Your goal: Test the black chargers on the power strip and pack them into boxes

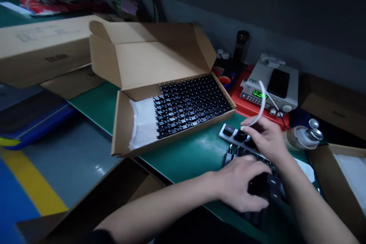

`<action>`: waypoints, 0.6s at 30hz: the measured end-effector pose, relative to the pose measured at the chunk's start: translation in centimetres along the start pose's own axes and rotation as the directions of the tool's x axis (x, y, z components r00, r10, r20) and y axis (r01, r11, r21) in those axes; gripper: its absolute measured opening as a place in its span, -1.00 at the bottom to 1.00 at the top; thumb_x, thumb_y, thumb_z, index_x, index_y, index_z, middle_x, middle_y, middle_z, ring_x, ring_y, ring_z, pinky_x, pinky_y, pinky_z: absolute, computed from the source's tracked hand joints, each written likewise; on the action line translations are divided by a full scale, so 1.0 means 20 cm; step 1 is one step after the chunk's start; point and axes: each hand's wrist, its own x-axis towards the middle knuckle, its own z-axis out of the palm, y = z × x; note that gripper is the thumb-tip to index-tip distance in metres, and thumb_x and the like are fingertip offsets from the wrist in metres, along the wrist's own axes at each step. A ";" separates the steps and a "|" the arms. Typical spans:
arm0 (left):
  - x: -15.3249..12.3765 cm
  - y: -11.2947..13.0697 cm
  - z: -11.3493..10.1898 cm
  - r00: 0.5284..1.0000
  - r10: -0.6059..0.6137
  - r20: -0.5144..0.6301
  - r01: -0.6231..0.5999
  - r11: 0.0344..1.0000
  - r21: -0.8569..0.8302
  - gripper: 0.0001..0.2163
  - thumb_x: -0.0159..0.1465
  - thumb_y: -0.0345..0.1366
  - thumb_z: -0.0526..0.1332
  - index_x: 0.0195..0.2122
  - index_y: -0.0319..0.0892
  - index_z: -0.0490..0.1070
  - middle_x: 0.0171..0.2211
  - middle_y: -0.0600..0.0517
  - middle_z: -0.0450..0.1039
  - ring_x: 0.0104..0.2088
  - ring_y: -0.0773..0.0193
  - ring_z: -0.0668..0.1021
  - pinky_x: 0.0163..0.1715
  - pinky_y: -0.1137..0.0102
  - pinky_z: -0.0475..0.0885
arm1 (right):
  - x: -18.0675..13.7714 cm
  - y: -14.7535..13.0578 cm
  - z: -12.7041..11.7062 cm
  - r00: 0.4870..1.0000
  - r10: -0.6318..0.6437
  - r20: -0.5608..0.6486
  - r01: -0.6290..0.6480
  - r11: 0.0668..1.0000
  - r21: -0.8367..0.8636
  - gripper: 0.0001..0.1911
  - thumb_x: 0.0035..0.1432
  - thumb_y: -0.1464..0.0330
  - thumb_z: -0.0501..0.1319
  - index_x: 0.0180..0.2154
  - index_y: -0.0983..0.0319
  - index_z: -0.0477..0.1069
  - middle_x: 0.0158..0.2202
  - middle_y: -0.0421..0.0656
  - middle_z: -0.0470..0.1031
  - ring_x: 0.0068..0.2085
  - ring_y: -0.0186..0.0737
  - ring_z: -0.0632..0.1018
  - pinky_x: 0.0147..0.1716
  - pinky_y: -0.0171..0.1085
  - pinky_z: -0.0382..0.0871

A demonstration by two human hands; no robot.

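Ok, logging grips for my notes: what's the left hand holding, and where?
The left hand seems to grip the near end of a black keyboard; the hand hides the exact hold.

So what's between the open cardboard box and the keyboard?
Between the open cardboard box and the keyboard lies only bare green bench mat, seen in the head view.

Both the left hand [238, 185] and the right hand [267, 141] are bare, as are the left forearm [160, 204] and right forearm [317, 202]. A dark, almost black sleeve [98, 237] covers the left arm from around the elbow.
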 end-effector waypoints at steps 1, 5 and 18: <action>-0.09 0.01 -0.06 0.998 -0.051 -0.029 0.049 0.997 -0.067 -0.49 0.10 -0.13 0.35 0.07 -0.17 0.43 -0.11 -0.09 0.58 -0.11 0.06 0.59 -0.01 0.16 0.53 | 0.03 0.02 0.07 0.998 -0.040 0.047 0.041 0.998 -0.037 -0.94 0.23 0.35 0.29 -0.23 0.17 0.52 -0.27 -0.15 0.62 -0.27 -0.16 0.63 -0.24 -0.16 0.56; -0.43 0.02 -0.41 0.945 -0.278 -0.173 0.242 0.949 -0.203 -0.46 0.18 -0.19 0.32 0.21 -0.08 0.40 0.07 -0.08 0.53 0.01 0.03 0.58 0.05 0.11 0.52 | 0.11 0.05 0.18 0.941 -0.272 0.201 0.309 0.934 -0.178 -0.86 0.29 0.47 0.15 -0.22 0.18 0.47 -0.25 -0.13 0.59 -0.22 -0.16 0.60 -0.20 -0.16 0.51; -0.65 -0.48 -1.59 0.204 -0.608 -0.768 0.966 0.253 0.057 -0.47 -0.15 -0.44 0.44 -0.07 -0.13 0.51 -0.08 -0.13 0.58 0.11 -0.19 0.53 0.11 0.12 0.43 | -0.15 0.02 0.03 0.964 -0.254 0.079 0.262 0.852 -0.453 -0.59 0.34 0.19 0.19 0.17 0.14 0.38 0.08 -0.06 0.56 0.01 0.00 0.62 0.02 -0.04 0.54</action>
